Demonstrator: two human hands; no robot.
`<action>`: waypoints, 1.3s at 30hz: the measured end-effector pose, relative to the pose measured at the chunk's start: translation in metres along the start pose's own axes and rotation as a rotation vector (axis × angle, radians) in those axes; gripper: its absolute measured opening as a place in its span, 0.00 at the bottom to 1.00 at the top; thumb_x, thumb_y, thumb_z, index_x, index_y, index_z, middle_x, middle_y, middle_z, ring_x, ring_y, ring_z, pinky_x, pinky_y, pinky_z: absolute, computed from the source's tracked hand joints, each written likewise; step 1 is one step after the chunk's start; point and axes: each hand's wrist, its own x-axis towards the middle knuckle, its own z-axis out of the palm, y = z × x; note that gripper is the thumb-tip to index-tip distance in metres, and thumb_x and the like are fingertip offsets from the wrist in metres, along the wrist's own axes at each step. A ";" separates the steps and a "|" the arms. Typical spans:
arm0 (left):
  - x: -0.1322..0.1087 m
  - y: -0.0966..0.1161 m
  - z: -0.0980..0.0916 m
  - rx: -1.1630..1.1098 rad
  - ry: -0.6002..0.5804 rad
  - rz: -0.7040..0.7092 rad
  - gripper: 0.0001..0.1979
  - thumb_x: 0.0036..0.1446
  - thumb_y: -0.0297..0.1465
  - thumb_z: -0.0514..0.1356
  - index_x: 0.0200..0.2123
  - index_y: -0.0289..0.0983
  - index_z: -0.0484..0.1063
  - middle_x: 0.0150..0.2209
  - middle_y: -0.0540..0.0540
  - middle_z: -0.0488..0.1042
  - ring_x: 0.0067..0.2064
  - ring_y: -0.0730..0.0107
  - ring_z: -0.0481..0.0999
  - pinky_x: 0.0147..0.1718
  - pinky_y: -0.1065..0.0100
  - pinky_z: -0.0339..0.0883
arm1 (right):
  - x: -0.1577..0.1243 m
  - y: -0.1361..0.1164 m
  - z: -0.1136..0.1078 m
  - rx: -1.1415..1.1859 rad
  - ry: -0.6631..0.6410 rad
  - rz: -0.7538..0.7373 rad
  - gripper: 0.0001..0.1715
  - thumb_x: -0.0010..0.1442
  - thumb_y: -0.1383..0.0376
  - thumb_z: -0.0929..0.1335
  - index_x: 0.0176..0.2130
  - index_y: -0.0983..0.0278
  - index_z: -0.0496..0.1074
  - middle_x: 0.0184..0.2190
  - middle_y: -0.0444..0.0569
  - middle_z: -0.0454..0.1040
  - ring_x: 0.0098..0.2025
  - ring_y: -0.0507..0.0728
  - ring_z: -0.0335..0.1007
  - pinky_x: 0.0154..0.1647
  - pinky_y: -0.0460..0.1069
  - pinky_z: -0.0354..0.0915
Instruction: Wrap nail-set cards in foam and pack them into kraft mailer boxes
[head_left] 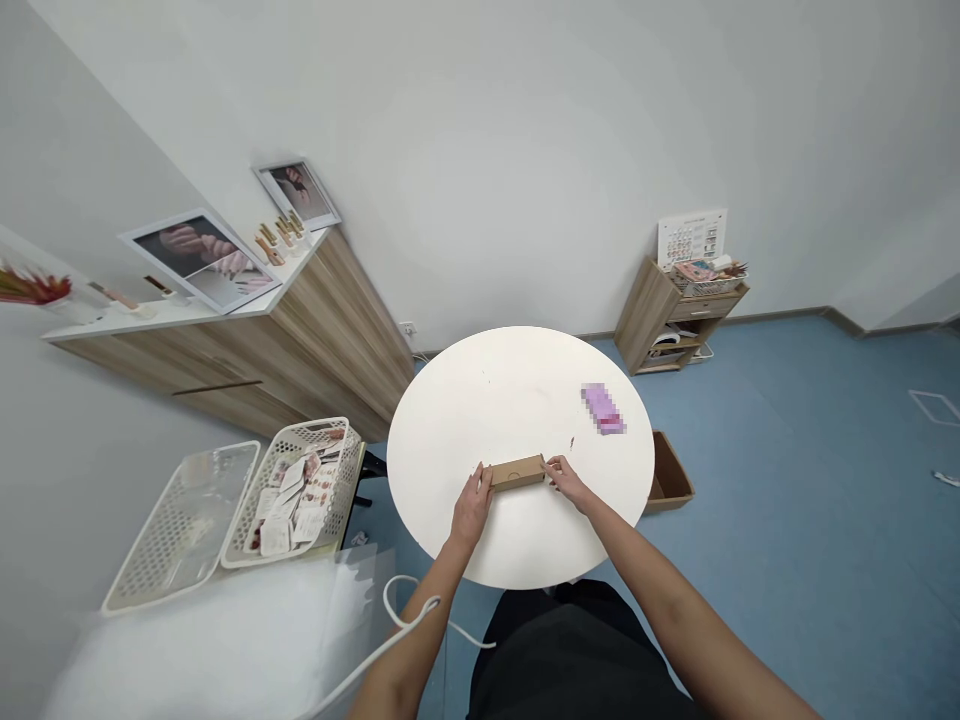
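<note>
A long, narrow brown cardboard box (517, 474) lies on the round white table (517, 370), a half-round notch showing on its face. My left hand (472, 508) is closed round the box's left end. At the right end, the fingers of my right hand (564, 480) pinch the edge; whether they grip a flap is too small to tell. Beyond my right hand lies a tiny dark red object (572, 441). Farther right on the tabletop is a purple item (602, 408), blurred into blocks.
Left of the table, a white basket (251, 500) holds many small cards, beside another white basket (139, 575). A white cable (409, 628) hangs near my left forearm. An open brown box (671, 475) stands on the floor at right. A wooden cabinet (322, 330) stands behind left.
</note>
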 end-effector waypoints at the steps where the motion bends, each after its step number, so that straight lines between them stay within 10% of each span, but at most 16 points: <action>1: 0.003 0.000 -0.003 -0.015 -0.030 -0.019 0.23 0.64 0.26 0.49 0.62 0.40 0.56 0.60 0.38 0.66 0.55 0.59 0.73 0.46 0.60 0.74 | 0.001 0.000 0.002 0.030 0.007 0.022 0.31 0.56 0.44 0.66 0.51 0.59 0.66 0.50 0.51 0.69 0.39 0.55 0.70 0.41 0.50 0.65; 6: 0.029 -0.009 -0.026 -0.097 -0.230 -0.048 0.20 0.57 0.26 0.57 0.54 0.41 0.65 0.47 0.45 0.70 0.36 0.67 0.78 0.34 0.66 0.73 | 0.001 0.000 0.011 -0.081 0.048 -0.126 0.33 0.62 0.50 0.63 0.62 0.58 0.61 0.63 0.55 0.62 0.56 0.60 0.66 0.56 0.54 0.62; 11: 0.055 0.008 -0.043 -0.308 -0.203 0.072 0.20 0.56 0.28 0.58 0.53 0.45 0.66 0.45 0.48 0.68 0.37 0.66 0.77 0.33 0.66 0.73 | -0.029 0.017 -0.001 -0.225 0.156 -0.336 0.44 0.56 0.56 0.70 0.67 0.56 0.53 0.66 0.52 0.58 0.64 0.63 0.56 0.62 0.60 0.56; 21: 0.090 0.168 -0.028 -0.895 -0.397 0.148 0.17 0.57 0.36 0.61 0.50 0.46 0.71 0.42 0.48 0.67 0.45 0.66 0.74 0.49 0.59 0.73 | -0.143 0.026 -0.180 -0.108 0.240 -0.361 0.33 0.54 0.57 0.72 0.58 0.57 0.67 0.58 0.52 0.68 0.58 0.63 0.65 0.57 0.58 0.64; 31: 0.119 0.393 0.079 -1.053 -0.468 0.133 0.21 0.54 0.38 0.64 0.51 0.43 0.72 0.43 0.44 0.69 0.44 0.61 0.74 0.44 0.57 0.73 | -0.196 0.086 -0.401 -0.158 0.209 -0.306 0.31 0.54 0.56 0.72 0.56 0.59 0.70 0.50 0.51 0.73 0.50 0.61 0.71 0.50 0.54 0.69; 39: 0.103 0.485 0.213 -0.857 -0.323 -0.111 0.27 0.57 0.33 0.58 0.60 0.44 0.62 0.59 0.42 0.66 0.61 0.56 0.66 0.57 0.52 0.64 | -0.112 0.155 -0.514 -0.390 0.158 -0.258 0.26 0.51 0.63 0.72 0.51 0.61 0.72 0.48 0.53 0.74 0.50 0.61 0.70 0.49 0.54 0.67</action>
